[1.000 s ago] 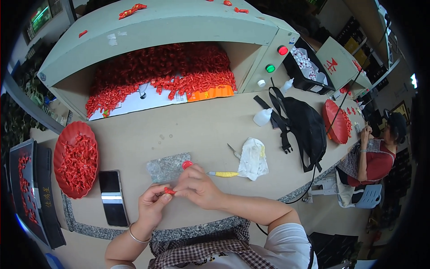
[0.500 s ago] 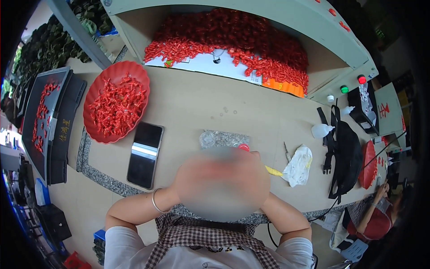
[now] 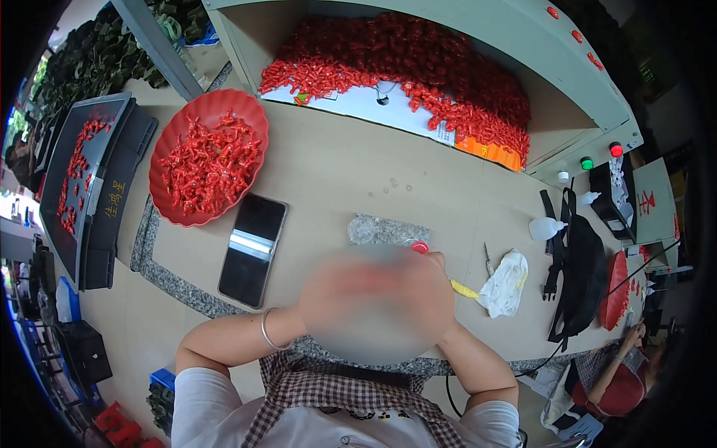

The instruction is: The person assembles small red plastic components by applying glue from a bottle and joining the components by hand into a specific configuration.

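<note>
The left hand (image 3: 321, 291) and the right hand (image 3: 432, 291) come together low in the middle of the view, close above the near edge of the bench (image 3: 321, 179), but a blurred oval covers most of both, so I cannot tell whether the fingers are open, closed or gripping something. A reddish shape (image 3: 364, 279) shows inside the blur, between the hands; its outline is lost. A bracelet (image 3: 267, 328) circles the left wrist. At the upper edge of the right hand is a round red cap (image 3: 420, 247), by the near edge of a speckled grey slab (image 3: 403, 229) with a clear round disc (image 3: 362, 229) at its left end. A yellow handle (image 3: 465, 290) sticks out from behind the right hand toward a crumpled white cloth (image 3: 504, 284), with a thin pointed tool (image 3: 489, 257) at the cloth's upper left. Farther right lie a white squeeze bottle (image 3: 547, 228) and a black bag (image 3: 586, 280). To the left, a dark phone (image 3: 252, 250) lies just beside a scalloped red bowl (image 3: 159, 175) of small red pieces (image 3: 209, 164). Beyond, a pale cabinet (image 3: 597, 82) shelters a large red heap (image 3: 418, 67). At far right sits another person (image 3: 616, 381).
</note>
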`<state>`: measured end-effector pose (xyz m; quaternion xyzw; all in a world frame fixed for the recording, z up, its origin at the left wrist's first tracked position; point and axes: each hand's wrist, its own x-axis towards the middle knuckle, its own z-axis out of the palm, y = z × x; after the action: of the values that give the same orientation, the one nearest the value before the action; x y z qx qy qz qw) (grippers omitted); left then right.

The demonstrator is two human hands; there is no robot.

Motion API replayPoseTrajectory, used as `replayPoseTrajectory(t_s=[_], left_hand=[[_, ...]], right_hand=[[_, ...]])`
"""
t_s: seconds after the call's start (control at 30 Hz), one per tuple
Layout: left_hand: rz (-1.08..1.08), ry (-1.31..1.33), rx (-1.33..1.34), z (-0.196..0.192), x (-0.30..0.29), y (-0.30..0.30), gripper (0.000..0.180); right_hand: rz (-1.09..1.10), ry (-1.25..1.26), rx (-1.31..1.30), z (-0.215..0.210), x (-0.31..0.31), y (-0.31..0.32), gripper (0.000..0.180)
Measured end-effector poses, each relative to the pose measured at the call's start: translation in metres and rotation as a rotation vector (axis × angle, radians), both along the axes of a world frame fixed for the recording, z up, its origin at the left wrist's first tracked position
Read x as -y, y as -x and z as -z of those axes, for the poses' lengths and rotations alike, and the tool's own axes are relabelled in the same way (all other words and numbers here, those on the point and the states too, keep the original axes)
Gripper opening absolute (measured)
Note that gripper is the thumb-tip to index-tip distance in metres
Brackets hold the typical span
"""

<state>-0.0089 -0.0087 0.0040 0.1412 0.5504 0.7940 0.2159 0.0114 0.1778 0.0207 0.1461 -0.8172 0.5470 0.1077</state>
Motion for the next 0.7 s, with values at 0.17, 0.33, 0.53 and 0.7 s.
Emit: replayPoseTrajectory(t_s=[0.17, 0.33, 0.53, 0.7], left_hand=[[-0.010, 0.015, 0.006, -0.001, 0.000, -0.001, 0.023], [0.081, -0.034, 0.185, 0.004, 0.002, -0.001, 0.022], [0.210, -0.361, 0.532, -0.008, 0.001, 0.003, 0.023], [0.271, -0.476, 0.628, -0.004, 0.005, 0.007, 0.026]], right_hand=[[0.006, 0.006, -0.001, -0.001, 0.000, 0.000, 0.012], [0.018, 0.027, 0.008, -0.003, 0.001, -0.001, 0.012], [-0.049, 0.334, 0.109, -0.004, -0.007, -0.002, 0.016], [0.085, 0.428, 0.155, -0.003, -0.014, -0.001, 0.015]])
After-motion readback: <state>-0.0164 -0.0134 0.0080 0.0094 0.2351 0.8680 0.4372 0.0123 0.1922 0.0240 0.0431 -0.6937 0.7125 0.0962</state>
